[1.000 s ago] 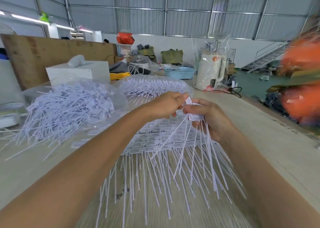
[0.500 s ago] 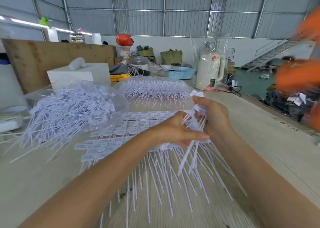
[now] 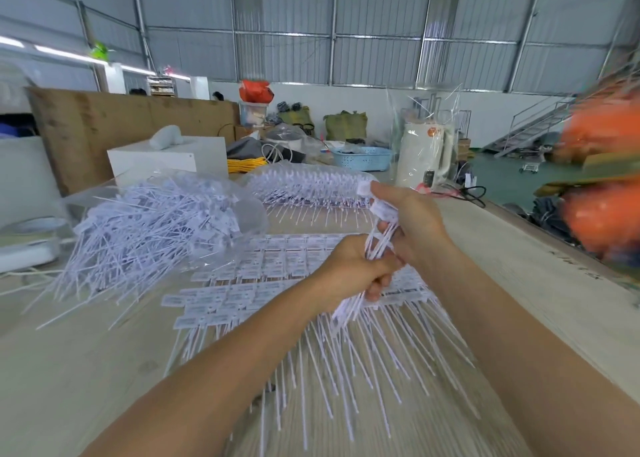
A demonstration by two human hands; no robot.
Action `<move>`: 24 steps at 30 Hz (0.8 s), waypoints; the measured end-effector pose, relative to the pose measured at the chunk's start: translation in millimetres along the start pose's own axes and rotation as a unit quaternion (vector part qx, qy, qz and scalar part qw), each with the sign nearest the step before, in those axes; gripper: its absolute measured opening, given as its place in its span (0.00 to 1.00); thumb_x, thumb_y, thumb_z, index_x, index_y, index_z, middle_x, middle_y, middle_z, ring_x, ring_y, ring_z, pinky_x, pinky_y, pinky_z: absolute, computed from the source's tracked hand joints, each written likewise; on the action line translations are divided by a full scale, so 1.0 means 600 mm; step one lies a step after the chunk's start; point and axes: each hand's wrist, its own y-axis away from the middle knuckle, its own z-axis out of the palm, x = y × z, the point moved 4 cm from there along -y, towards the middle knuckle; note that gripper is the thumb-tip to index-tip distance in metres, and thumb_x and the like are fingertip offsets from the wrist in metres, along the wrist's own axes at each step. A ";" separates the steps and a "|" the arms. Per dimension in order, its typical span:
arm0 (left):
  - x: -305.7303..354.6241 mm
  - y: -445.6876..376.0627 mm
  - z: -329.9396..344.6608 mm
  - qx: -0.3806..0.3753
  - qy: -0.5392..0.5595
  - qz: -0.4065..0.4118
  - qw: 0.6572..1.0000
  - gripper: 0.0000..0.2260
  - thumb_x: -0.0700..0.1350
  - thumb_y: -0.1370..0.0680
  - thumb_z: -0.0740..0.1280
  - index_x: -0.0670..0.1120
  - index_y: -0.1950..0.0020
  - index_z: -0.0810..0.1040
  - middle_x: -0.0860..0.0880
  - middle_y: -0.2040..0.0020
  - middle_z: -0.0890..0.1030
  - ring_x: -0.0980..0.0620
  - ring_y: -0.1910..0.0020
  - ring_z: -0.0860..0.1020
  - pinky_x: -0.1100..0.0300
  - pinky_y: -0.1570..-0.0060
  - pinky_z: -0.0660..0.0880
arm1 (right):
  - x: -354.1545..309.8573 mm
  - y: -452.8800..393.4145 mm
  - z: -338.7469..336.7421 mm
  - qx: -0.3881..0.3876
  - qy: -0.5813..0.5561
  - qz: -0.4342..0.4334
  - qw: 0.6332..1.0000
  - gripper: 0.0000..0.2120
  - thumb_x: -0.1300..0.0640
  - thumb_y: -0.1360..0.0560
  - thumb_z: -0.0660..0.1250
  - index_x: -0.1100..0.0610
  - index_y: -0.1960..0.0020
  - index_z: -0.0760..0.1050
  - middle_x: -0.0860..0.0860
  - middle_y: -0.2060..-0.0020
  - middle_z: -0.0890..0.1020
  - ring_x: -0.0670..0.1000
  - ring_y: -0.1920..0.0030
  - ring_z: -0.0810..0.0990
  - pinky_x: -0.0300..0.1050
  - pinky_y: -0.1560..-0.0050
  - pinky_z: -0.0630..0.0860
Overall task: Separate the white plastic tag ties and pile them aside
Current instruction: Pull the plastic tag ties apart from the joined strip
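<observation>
My right hand (image 3: 410, 219) holds a small bunch of white tag ties (image 3: 379, 238) by their label heads, raised over the table. My left hand (image 3: 353, 271) is closed round the stems of that bunch just below. Under both hands lie joined sheets of white tag ties (image 3: 242, 283), labels in rows, stems pointing toward me. A loose heap of separated ties (image 3: 145, 228) lies on clear plastic at the left. A further batch of ties (image 3: 308, 188) in clear plastic sits behind.
A white box (image 3: 166, 160) stands behind the loose heap, a brown board (image 3: 104, 124) behind that. A white kettle in plastic wrap (image 3: 424, 155) and a blue basket (image 3: 362, 158) stand at the back. The table's right edge (image 3: 554, 245) runs diagonally, with blurred orange shapes (image 3: 606, 196) beyond.
My left hand has moved from the label heads down to the stems and closed round them. My right hand has lifted the bunch slightly higher.
</observation>
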 end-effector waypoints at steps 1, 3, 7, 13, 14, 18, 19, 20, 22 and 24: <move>-0.001 0.001 -0.004 0.017 0.005 0.009 1.000 0.04 0.41 0.22 0.67 0.42 0.55 0.74 0.53 0.78 0.71 0.56 0.80 0.67 0.66 0.78 0.67 | -0.009 -0.002 0.000 -0.030 0.093 -0.014 0.995 0.17 0.53 0.31 0.74 0.62 0.46 0.78 0.50 0.65 0.80 0.49 0.66 0.78 0.37 0.70 0.74; -0.001 0.003 -0.011 0.027 0.013 0.019 0.999 0.07 0.45 0.22 0.66 0.46 0.57 0.71 0.54 0.78 0.68 0.57 0.80 0.65 0.67 0.79 0.63 | -0.032 -0.005 -0.003 -0.047 0.226 -0.067 0.971 0.14 0.45 0.30 0.72 0.54 0.51 0.80 0.49 0.60 0.82 0.49 0.58 0.80 0.43 0.60 0.76; 0.005 0.003 -0.005 -0.002 0.026 0.029 0.999 0.09 0.45 0.21 0.64 0.47 0.59 0.68 0.55 0.77 0.67 0.59 0.82 0.63 0.70 0.80 0.57 | -0.062 0.003 0.007 -0.123 0.303 -0.179 0.928 0.18 0.41 0.25 0.64 0.48 0.40 0.77 0.45 0.42 0.78 0.45 0.44 0.77 0.41 0.49 0.73; 0.010 -0.002 -0.009 0.061 0.039 0.031 0.997 0.11 0.47 0.21 0.65 0.47 0.62 0.70 0.52 0.78 0.68 0.57 0.81 0.61 0.70 0.79 0.57 | -0.065 0.038 0.045 -0.244 0.455 -0.231 0.824 0.10 0.46 0.23 0.63 0.47 0.56 0.81 0.40 0.57 0.83 0.38 0.57 0.78 0.37 0.54 0.73; 0.012 -0.002 -0.013 0.075 0.038 0.027 0.996 0.10 0.46 0.21 0.65 0.47 0.62 0.70 0.53 0.79 0.68 0.58 0.82 0.62 0.70 0.79 0.57 | -0.060 0.042 0.049 -0.260 0.477 -0.224 0.809 0.07 0.46 0.24 0.65 0.47 0.53 0.80 0.40 0.57 0.82 0.40 0.56 0.78 0.37 0.54 0.73; 0.023 0.004 -0.025 0.095 0.039 0.036 0.994 0.08 0.41 0.21 0.64 0.46 0.60 0.72 0.54 0.80 0.68 0.59 0.83 0.63 0.71 0.80 0.58 | -0.048 0.043 0.065 -0.242 0.502 -0.279 0.782 0.14 0.51 0.29 0.72 0.59 0.49 0.79 0.53 0.56 0.81 0.51 0.58 0.78 0.42 0.56 0.72; 0.025 0.009 -0.030 0.104 0.040 0.038 0.993 0.09 0.40 0.22 0.65 0.45 0.62 0.72 0.53 0.80 0.69 0.59 0.82 0.63 0.71 0.80 0.59 | -0.046 0.043 0.069 -0.230 0.486 -0.290 0.792 0.13 0.52 0.29 0.73 0.60 0.51 0.79 0.52 0.60 0.80 0.49 0.61 0.75 0.41 0.60 0.70; 0.027 0.013 -0.036 0.116 0.040 0.040 0.992 0.11 0.41 0.22 0.66 0.45 0.65 0.72 0.53 0.79 0.69 0.58 0.82 0.64 0.70 0.80 0.59 | -0.043 0.040 0.072 -0.218 0.469 -0.291 0.805 0.12 0.52 0.30 0.73 0.60 0.54 0.79 0.51 0.63 0.78 0.48 0.64 0.73 0.41 0.62 0.68; 0.027 0.025 -0.051 0.135 0.032 0.034 0.990 0.15 0.43 0.24 0.68 0.46 0.69 0.71 0.52 0.78 0.70 0.57 0.82 0.64 0.70 0.80 0.60 | -0.037 0.030 0.072 -0.182 0.429 -0.280 0.839 0.11 0.53 0.30 0.74 0.61 0.56 0.79 0.50 0.66 0.76 0.47 0.66 0.71 0.41 0.63 0.66; 0.026 0.038 -0.066 0.142 0.002 0.021 0.990 0.13 0.47 0.23 0.68 0.44 0.66 0.73 0.52 0.78 0.72 0.57 0.82 0.64 0.69 0.80 0.61 | -0.034 0.017 0.068 -0.131 0.403 -0.271 0.864 0.10 0.53 0.31 0.74 0.59 0.57 0.78 0.47 0.69 0.74 0.45 0.68 0.70 0.40 0.63 0.66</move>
